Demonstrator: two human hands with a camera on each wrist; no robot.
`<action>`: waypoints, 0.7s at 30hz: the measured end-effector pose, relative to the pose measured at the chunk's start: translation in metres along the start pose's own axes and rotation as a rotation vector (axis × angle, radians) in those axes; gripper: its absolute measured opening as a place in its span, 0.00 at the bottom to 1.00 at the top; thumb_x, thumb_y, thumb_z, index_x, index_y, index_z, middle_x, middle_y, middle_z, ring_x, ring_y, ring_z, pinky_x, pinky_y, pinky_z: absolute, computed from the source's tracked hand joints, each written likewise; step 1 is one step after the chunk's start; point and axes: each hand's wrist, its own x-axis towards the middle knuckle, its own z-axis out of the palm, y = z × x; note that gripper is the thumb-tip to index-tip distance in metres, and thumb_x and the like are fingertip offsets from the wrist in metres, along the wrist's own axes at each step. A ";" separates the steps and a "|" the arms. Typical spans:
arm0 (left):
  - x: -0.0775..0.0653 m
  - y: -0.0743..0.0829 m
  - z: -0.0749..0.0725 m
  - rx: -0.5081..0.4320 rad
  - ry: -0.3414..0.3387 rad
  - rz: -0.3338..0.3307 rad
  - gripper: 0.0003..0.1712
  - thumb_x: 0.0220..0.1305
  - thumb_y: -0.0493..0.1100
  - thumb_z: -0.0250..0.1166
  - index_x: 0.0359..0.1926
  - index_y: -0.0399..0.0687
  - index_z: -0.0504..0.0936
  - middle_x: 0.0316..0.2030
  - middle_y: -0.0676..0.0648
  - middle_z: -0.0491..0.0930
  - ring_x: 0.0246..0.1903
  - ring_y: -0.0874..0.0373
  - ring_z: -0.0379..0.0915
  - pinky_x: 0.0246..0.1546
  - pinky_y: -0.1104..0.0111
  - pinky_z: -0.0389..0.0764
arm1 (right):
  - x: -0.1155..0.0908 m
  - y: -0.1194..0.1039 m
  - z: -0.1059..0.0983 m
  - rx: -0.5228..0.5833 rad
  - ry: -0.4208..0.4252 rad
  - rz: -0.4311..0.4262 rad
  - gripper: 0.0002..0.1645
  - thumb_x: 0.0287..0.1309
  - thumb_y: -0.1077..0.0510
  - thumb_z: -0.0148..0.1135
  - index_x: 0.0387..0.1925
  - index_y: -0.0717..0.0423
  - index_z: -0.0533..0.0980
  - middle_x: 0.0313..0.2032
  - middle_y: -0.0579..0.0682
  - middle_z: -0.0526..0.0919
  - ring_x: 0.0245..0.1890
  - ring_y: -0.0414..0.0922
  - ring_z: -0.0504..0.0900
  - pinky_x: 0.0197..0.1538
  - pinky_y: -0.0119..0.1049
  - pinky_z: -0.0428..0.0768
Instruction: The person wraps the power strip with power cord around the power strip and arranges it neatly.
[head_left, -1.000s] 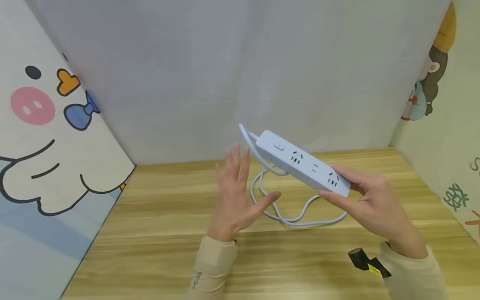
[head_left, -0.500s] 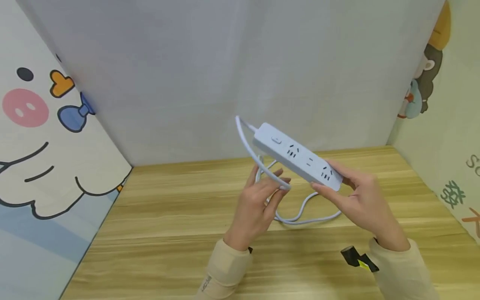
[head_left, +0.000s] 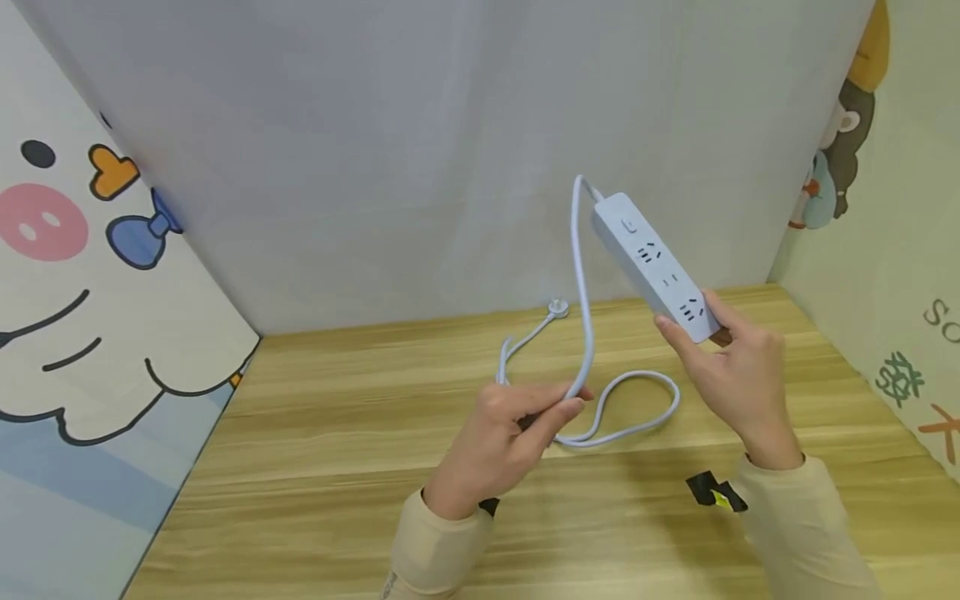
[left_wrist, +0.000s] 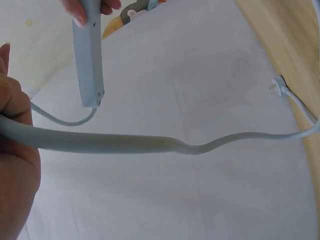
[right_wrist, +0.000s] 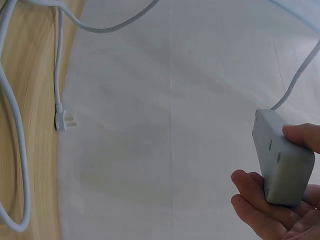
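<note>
A white power strip (head_left: 651,262) is held up at a tilt, its socket face toward the head camera. My right hand (head_left: 738,375) grips its lower end, thumb on one long side and fingers around the other. From the strip's upper end the white cord (head_left: 583,287) arches over and drops to my left hand (head_left: 498,442), which pinches it between thumb and fingers. Beyond that hand the cord lies in loose loops on the wooden table. Its plug (head_left: 557,308) rests at the table's back edge, prongs showing in the right wrist view.
The wood-grain table (head_left: 337,467) ends at a pale grey back wall (head_left: 375,167). Cartoon-printed panels stand at the left (head_left: 67,333) and right (head_left: 885,275). A black piece with a yellow tag (head_left: 716,492) juts from the right sleeve.
My left hand went from spread fingers to pinching the cord. My right hand has swung the power strip up and to the right, steeper than before, and the plug has come into sight.
</note>
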 end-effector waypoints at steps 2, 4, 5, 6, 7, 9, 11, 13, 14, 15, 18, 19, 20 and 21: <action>-0.001 0.003 -0.002 -0.021 -0.047 -0.035 0.11 0.69 0.39 0.55 0.45 0.43 0.83 0.15 0.56 0.68 0.16 0.74 0.59 0.16 0.81 0.66 | 0.001 -0.001 -0.001 0.041 0.018 0.067 0.27 0.47 0.58 0.73 0.52 0.61 0.78 0.41 0.62 0.83 0.32 0.19 0.77 0.34 0.13 0.74; -0.001 0.006 -0.003 -0.037 -0.115 -0.077 0.13 0.71 0.41 0.53 0.46 0.45 0.83 0.14 0.56 0.68 0.15 0.74 0.60 0.15 0.80 0.67 | 0.001 -0.002 -0.001 0.085 0.044 0.135 0.26 0.48 0.58 0.73 0.51 0.58 0.79 0.40 0.56 0.84 0.28 0.23 0.79 0.27 0.14 0.74; -0.001 0.007 -0.001 -0.048 -0.155 -0.096 0.13 0.71 0.41 0.52 0.47 0.46 0.83 0.14 0.56 0.68 0.15 0.74 0.61 0.15 0.80 0.67 | 0.002 -0.003 -0.002 0.132 0.049 0.166 0.25 0.49 0.59 0.72 0.51 0.57 0.79 0.38 0.52 0.85 0.28 0.26 0.80 0.26 0.16 0.75; -0.001 0.007 0.000 -0.059 -0.195 -0.112 0.14 0.72 0.42 0.52 0.47 0.47 0.83 0.13 0.57 0.67 0.14 0.73 0.60 0.16 0.80 0.66 | 0.002 -0.003 -0.002 0.201 0.048 0.197 0.24 0.49 0.60 0.71 0.51 0.57 0.79 0.37 0.49 0.86 0.29 0.29 0.82 0.25 0.17 0.74; -0.001 0.007 0.002 -0.075 -0.233 -0.133 0.14 0.72 0.43 0.51 0.47 0.47 0.83 0.13 0.57 0.66 0.14 0.73 0.59 0.16 0.79 0.65 | 0.001 -0.004 -0.002 0.316 0.034 0.210 0.22 0.52 0.61 0.69 0.51 0.60 0.79 0.37 0.49 0.86 0.30 0.32 0.84 0.28 0.19 0.77; -0.001 0.004 0.006 -0.114 -0.306 -0.174 0.15 0.72 0.46 0.51 0.47 0.48 0.83 0.12 0.57 0.63 0.13 0.71 0.56 0.16 0.78 0.63 | 0.002 -0.005 -0.004 0.586 -0.032 0.209 0.19 0.58 0.65 0.63 0.51 0.67 0.77 0.36 0.49 0.86 0.34 0.40 0.86 0.37 0.27 0.82; -0.003 -0.001 0.009 -0.158 -0.361 -0.239 0.15 0.71 0.47 0.52 0.47 0.49 0.84 0.12 0.56 0.59 0.12 0.68 0.52 0.16 0.78 0.61 | 0.003 -0.003 -0.007 0.920 -0.146 0.198 0.16 0.64 0.69 0.53 0.51 0.74 0.74 0.37 0.56 0.86 0.39 0.49 0.86 0.49 0.36 0.80; -0.005 -0.009 0.009 -0.184 -0.399 -0.326 0.15 0.70 0.50 0.54 0.45 0.51 0.85 0.11 0.55 0.57 0.11 0.66 0.49 0.15 0.77 0.58 | 0.004 0.001 -0.013 1.196 -0.305 0.167 0.17 0.68 0.72 0.40 0.51 0.79 0.72 0.40 0.64 0.84 0.41 0.56 0.85 0.53 0.45 0.77; -0.006 -0.013 0.008 -0.191 -0.414 -0.371 0.15 0.70 0.51 0.55 0.44 0.53 0.86 0.11 0.55 0.57 0.11 0.65 0.49 0.15 0.76 0.58 | 0.005 0.004 -0.015 1.271 -0.380 0.141 0.19 0.69 0.72 0.36 0.51 0.79 0.72 0.40 0.65 0.83 0.41 0.56 0.84 0.53 0.47 0.77; -0.008 -0.017 0.008 -0.200 -0.424 -0.420 0.14 0.69 0.51 0.56 0.42 0.54 0.86 0.11 0.54 0.57 0.11 0.64 0.49 0.15 0.76 0.57 | 0.005 0.007 -0.017 1.338 -0.453 0.111 0.22 0.69 0.72 0.32 0.51 0.79 0.72 0.41 0.67 0.83 0.42 0.58 0.84 0.53 0.48 0.77; -0.011 -0.029 0.005 -0.216 -0.443 -0.531 0.13 0.67 0.51 0.58 0.37 0.54 0.87 0.10 0.53 0.59 0.11 0.62 0.50 0.15 0.75 0.56 | 0.006 0.016 -0.023 1.414 -0.681 0.026 0.24 0.69 0.70 0.30 0.52 0.78 0.71 0.43 0.67 0.82 0.43 0.57 0.84 0.51 0.48 0.79; -0.012 -0.033 0.004 -0.223 -0.447 -0.563 0.13 0.67 0.51 0.58 0.36 0.55 0.87 0.09 0.52 0.60 0.11 0.62 0.51 0.15 0.74 0.56 | 0.006 0.018 -0.026 1.404 -0.749 -0.008 0.23 0.69 0.69 0.32 0.53 0.77 0.71 0.43 0.66 0.82 0.42 0.57 0.84 0.50 0.48 0.80; -0.013 -0.037 0.002 -0.228 -0.450 -0.593 0.13 0.66 0.52 0.58 0.34 0.55 0.87 0.09 0.51 0.61 0.11 0.61 0.52 0.15 0.74 0.57 | 0.005 0.020 -0.029 1.382 -0.810 -0.038 0.22 0.69 0.68 0.35 0.54 0.76 0.71 0.43 0.65 0.82 0.41 0.56 0.84 0.48 0.47 0.80; -0.015 -0.039 -0.001 -0.223 -0.443 -0.617 0.14 0.66 0.52 0.58 0.31 0.54 0.87 0.09 0.51 0.62 0.11 0.61 0.53 0.15 0.73 0.58 | 0.005 0.021 -0.031 1.341 -0.864 -0.079 0.21 0.68 0.66 0.39 0.55 0.75 0.71 0.43 0.63 0.83 0.39 0.55 0.84 0.44 0.45 0.81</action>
